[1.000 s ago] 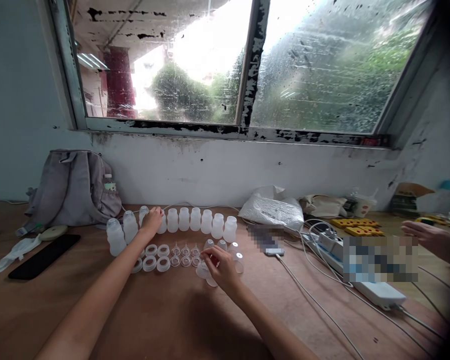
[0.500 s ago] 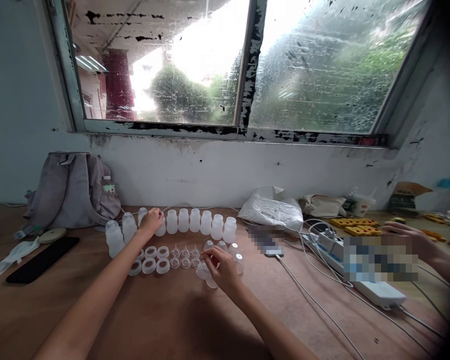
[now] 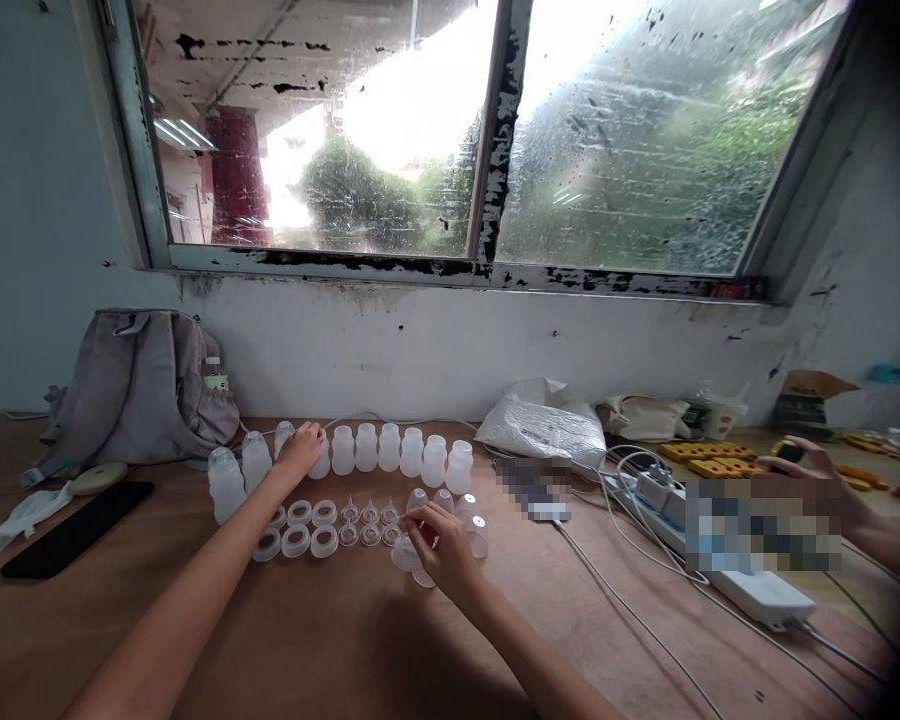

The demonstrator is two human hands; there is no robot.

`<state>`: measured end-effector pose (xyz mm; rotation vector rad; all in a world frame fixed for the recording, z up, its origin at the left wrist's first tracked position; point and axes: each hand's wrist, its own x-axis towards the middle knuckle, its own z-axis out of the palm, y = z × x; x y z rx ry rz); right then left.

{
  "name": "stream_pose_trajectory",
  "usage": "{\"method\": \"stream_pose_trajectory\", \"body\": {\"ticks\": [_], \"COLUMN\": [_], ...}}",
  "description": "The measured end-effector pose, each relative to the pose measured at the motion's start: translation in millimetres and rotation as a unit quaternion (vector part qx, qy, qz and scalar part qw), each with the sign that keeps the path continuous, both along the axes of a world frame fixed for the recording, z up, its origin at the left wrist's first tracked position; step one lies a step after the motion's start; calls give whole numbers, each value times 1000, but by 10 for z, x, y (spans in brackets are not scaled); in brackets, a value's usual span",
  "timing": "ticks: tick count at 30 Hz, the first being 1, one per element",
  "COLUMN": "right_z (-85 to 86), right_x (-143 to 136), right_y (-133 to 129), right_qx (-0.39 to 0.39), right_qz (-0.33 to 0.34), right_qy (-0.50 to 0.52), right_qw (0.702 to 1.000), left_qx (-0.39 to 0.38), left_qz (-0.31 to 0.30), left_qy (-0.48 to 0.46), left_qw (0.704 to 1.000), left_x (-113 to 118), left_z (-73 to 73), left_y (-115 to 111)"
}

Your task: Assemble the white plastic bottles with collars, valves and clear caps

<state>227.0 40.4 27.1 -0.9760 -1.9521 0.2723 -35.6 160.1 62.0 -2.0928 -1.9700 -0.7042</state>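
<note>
A curved row of frosted baby bottles [image 3: 388, 447] stands on the brown table. My left hand [image 3: 300, 450] is at one bottle [image 3: 319, 465] in the row, its fingers closed around the top. Bottles left of it, such as the leftmost one [image 3: 226, 483], carry clear domed covers. My right hand [image 3: 439, 540] is among the clear domed caps [image 3: 471, 510], thumb and fingers pinched; what they hold is hidden. Left of it lie clear teats [image 3: 370, 520] in rows, and beyond those, several translucent collar rings [image 3: 296, 540], partly behind my left forearm.
A grey backpack [image 3: 150, 390], a black flat case [image 3: 79, 530] and a white cloth [image 3: 22, 520] are at left. At right are a silver bag [image 3: 544, 425], a phone [image 3: 547, 512], cables and a power strip [image 3: 757, 590]. Another person's hand [image 3: 810, 475] holds something yellow and black.
My hands stay at the same bottle and the same caps, with only slight finger movement. The other person's hand has turned, showing more of the yellow-and-black thing. The view has shifted slightly.
</note>
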Motion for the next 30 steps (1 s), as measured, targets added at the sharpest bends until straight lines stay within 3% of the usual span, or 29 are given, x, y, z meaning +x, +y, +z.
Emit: {"method": "stream_pose_trajectory", "body": {"ticks": [14, 20, 24, 25, 27, 30], "right_z": [29, 21, 54, 62, 63, 16], "right_x": [-5, -1, -21, -37, -86, -194], "right_y": [-35, -21, -75, -101, -166, -282], "right_qx": [9, 4, 19, 20, 16, -2], "right_qz": [0, -4, 4, 6, 15, 42], "right_qy": [-2, -3, 43, 59, 86, 107], "right_qw": [1000, 1000, 999, 998, 996, 993], "left_qx": [37, 70, 103, 109, 66, -15], "left_qz": [14, -14, -66, -112, -196, -308], "left_qy": [-30, -59, -93, -143, -215, -223], "left_qw": [999, 996, 988, 977, 954, 925], "left_x": [-13, 3, 198, 274, 433, 608], "left_z": [-64, 75, 102, 59, -87, -360], "left_y": [19, -53, -472, -649, -1045, -1570]}}
